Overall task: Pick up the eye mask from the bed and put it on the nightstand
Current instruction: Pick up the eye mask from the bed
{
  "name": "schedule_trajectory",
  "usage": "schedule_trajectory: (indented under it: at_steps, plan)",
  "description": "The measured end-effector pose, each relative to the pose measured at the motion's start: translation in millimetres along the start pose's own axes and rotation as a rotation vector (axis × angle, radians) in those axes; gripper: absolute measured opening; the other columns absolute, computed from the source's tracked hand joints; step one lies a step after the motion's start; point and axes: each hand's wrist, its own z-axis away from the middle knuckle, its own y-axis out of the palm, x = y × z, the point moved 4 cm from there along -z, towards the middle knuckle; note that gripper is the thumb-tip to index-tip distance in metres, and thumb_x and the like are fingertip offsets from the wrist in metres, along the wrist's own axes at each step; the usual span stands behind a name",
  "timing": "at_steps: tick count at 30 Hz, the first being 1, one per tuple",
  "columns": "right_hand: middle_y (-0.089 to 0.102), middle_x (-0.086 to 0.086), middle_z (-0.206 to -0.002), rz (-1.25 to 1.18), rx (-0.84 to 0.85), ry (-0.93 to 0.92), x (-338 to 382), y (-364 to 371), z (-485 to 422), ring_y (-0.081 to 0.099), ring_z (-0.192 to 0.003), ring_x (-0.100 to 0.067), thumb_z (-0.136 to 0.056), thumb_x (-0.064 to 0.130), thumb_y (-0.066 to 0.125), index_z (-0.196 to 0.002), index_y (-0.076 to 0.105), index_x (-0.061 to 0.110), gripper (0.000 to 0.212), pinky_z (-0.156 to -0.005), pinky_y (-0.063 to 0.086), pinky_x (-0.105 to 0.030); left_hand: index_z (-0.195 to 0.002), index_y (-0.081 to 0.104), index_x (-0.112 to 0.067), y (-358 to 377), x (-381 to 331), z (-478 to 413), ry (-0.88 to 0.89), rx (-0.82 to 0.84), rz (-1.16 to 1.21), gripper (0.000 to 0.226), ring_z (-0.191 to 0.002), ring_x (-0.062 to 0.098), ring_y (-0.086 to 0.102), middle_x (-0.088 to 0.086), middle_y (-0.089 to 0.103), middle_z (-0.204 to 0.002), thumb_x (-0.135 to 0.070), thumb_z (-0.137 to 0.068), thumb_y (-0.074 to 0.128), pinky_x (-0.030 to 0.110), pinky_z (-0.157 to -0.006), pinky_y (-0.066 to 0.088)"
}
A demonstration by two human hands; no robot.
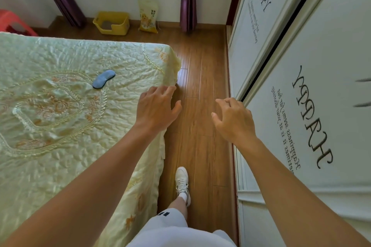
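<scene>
At the far left a red plastic stool (14,23) stands beyond the corner of the bed (50,146), which fills the left half of the view under a pale yellow quilted cover with orange embroidered flowers and a raised heart-shaped border. The blue eye mask (103,81) lies flat on that cover, towards the bed's far right part, just beside the upper right curve of the heart border and well clear of both hands. Against the far wall, below a window, a yellow plastic bin (111,23) sits on the wooden floor (202,78), with a yellow printed bag (148,16) leaning upright just to its right, and purple curtains (187,4) hang at either side of the window. The left hand (158,107) reaches forward over the right edge of the bed, palm down, fingers spread loosely and holding nothing; it is nearer to the mask than the other hand but not touching it. Below, a white sneaker (182,182) steps on the floor boards in the aisle beside the bed. The right hand (232,119) hovers over the floor, fingers curled slightly apart and empty. At the far right stands a white sliding wardrobe (313,66) with dark lettering printed on its doors.
</scene>
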Motion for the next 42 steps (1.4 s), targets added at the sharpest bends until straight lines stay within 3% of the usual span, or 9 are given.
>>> schedule_trajectory:
  at_steps: [11, 19, 26, 35, 42]
  plan:
    - [0.058, -0.009, -0.14, 0.079, 0.006, -0.009, 6.3, -9.5, -194.8, 0.054, -0.13, -0.029, -0.098, 0.039, 0.052, -0.143, 0.051, 0.018, 0.05, -0.107, 0.042, -0.048, -0.125, 0.057, -0.018, 31.2, 56.0, -183.3, -0.017, -0.009, 0.04, 0.047, -0.109, 0.03, 0.061, 0.006, 0.068, -0.12, -0.047, -0.09, 0.044, 0.044, -0.085, 0.049]
    - [0.059, -0.009, -0.139, 0.07, 0.017, -0.024, 6.9, -11.6, -306.3, 0.054, -0.129, -0.028, -0.098, 0.038, 0.053, -0.141, 0.052, 0.018, 0.048, -0.108, 0.042, -0.047, -0.13, 0.055, -0.018, 46.2, 67.3, -294.8, 0.01, 0.005, 0.053, 0.05, -0.109, 0.031, 0.061, 0.007, 0.067, -0.125, -0.046, -0.09, 0.044, 0.045, -0.085, 0.05]
    - [0.061, -0.007, -0.138, 0.074, 0.011, -0.08, 0.8, -10.2, -415.9, 0.057, -0.126, -0.027, -0.096, 0.042, 0.054, -0.14, 0.054, 0.021, 0.049, -0.105, 0.049, -0.047, -0.126, 0.058, -0.019, 67.0, 78.4, -390.3, -0.032, 0.009, 0.038, 0.049, -0.107, 0.029, 0.062, 0.005, 0.068, -0.122, -0.047, -0.09, 0.042, 0.042, -0.083, 0.05]
    - [0.064, -0.004, -0.134, 0.07, 0.028, -0.215, -16.5, -24.8, -601.9, 0.059, -0.122, -0.025, -0.096, 0.041, 0.056, -0.134, 0.059, 0.023, 0.043, -0.103, 0.051, -0.046, -0.127, 0.058, -0.018, 96.3, 91.9, -544.7, -0.174, 0.002, -0.007, 0.05, -0.107, 0.028, 0.062, 0.006, 0.068, -0.121, -0.047, -0.087, 0.046, 0.042, -0.08, 0.051]
    - [0.065, -0.003, -0.129, 0.075, 0.094, -0.37, 21.0, -19.6, -702.5, 0.059, -0.12, -0.024, -0.095, 0.041, 0.057, -0.127, 0.062, 0.021, 0.038, -0.102, 0.05, -0.046, -0.127, 0.058, -0.019, 99.2, 132.9, -594.5, -0.344, 0.001, -0.038, 0.051, -0.104, 0.027, 0.063, 0.004, 0.068, -0.121, -0.048, -0.087, 0.044, 0.042, -0.08, 0.05]
